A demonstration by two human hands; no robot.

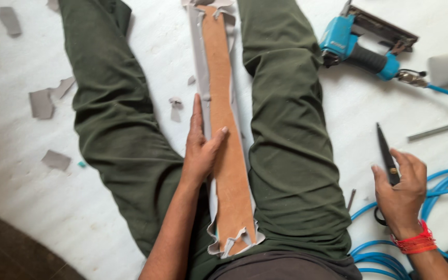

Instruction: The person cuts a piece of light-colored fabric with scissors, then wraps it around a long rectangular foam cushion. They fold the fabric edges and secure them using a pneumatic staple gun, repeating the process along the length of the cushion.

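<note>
Left hand [200, 148] flat, pinning board [226, 135]; right hand [400, 192] right of board, gripping scissors [387, 155]. Keep board pressed firm.

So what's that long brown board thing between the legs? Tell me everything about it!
The long board is a narrow tan strip, wood by the look of it, lying flat between the person's legs on the white floor. Grey covering wraps its edges, with ragged flaps at both ends. The left hand rests on its left edge, thumb across the brown face. The right hand holds scissors apart from it.
</note>
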